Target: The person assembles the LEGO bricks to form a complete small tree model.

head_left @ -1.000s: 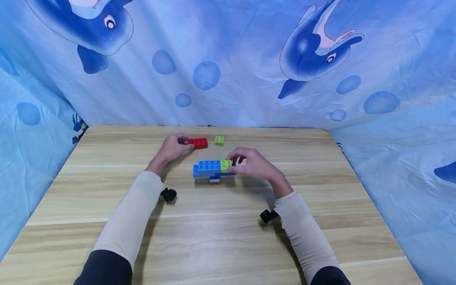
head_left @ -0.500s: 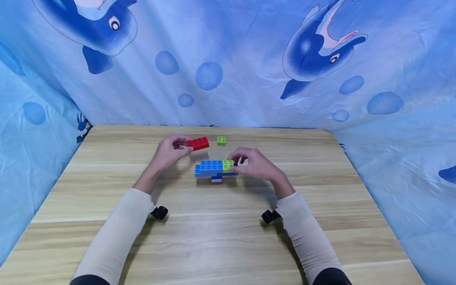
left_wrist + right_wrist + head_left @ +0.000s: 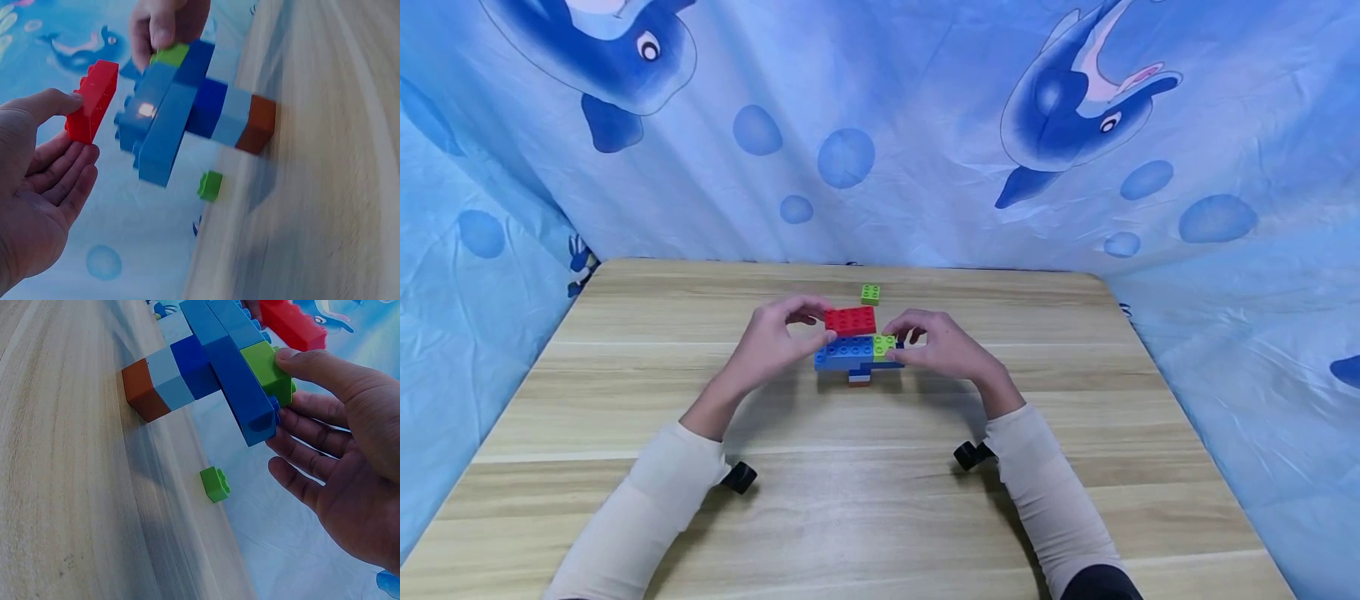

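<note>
My left hand [image 3: 778, 337] pinches a red toy brick [image 3: 850, 321] by its left end, thumb in front and fingers behind. The brick hovers just above the light blue brick [image 3: 844, 352] of a built structure; a gap shows between them in the left wrist view. My right hand [image 3: 943, 346] pinches the lime green brick [image 3: 269, 367] at the structure's right end. Under these lie long blue bricks [image 3: 225, 381], carried on a narrow column of a dark blue, a pale blue and a brown brick [image 3: 145, 390] standing on the table.
A loose lime green brick [image 3: 870, 294] lies on the wooden table [image 3: 850, 483] behind the structure, near the far edge. A blue curtain [image 3: 917, 108] with dolphins hangs behind and beside the table. Small black cameras [image 3: 741, 477] sit at both wrists.
My left hand has lifted the red brick off the table and brought it right and nearer, over the blue bricks. The right hand has kept its pinch on the lime green brick.
</note>
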Available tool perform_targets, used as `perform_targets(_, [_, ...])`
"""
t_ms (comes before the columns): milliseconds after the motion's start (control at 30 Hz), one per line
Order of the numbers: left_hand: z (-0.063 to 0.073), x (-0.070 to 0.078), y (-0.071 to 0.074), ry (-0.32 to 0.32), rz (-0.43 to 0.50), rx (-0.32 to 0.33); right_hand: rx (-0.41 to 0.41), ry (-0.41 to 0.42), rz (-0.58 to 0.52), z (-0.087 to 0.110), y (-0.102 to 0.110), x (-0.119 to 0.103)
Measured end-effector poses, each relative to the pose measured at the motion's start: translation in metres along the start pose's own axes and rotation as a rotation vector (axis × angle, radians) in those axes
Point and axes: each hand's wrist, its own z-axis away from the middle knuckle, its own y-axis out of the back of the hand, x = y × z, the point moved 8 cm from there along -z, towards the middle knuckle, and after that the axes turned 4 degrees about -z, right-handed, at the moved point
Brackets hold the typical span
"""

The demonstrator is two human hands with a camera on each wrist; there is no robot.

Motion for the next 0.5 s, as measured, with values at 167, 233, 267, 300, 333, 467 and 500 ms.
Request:
perform_targets(167, [0.005, 0.008, -0.009, -0.033, -0.025, -0.019, 0.002, 0.024, 0.021, 0.0, 0.0, -0.001])
perform_targets(233, [0.006, 0.007, -0.012, -0.03, -0.023, -0.027, 0.001, 0.025, 0.024, 0.0, 0.0, -0.001])
perform_targets(267, [0.006, 0.007, -0.013, -0.028, -0.022, -0.031, 0.0, 0.024, 0.025, 0.0, 0.0, -0.001])
perform_targets(300, [0.006, 0.007, -0.014, -0.026, -0.018, -0.035, -0.001, 0.022, 0.025, 0.0, 0.0, -0.001])
perform_targets(333, [0.007, 0.006, -0.015, -0.025, -0.013, -0.038, -0.002, 0.02, 0.025, 0.0, 0.0, -0.001])
perform_targets(467, [0.007, 0.007, -0.018, -0.03, -0.017, -0.047, 0.001, 0.003, 0.034, 0.0, 0.001, 0.0])
perform_targets(500, [0.007, 0.007, -0.019, -0.031, -0.019, -0.05, 0.002, -0.001, 0.035, 0.0, 0.001, 0.0])
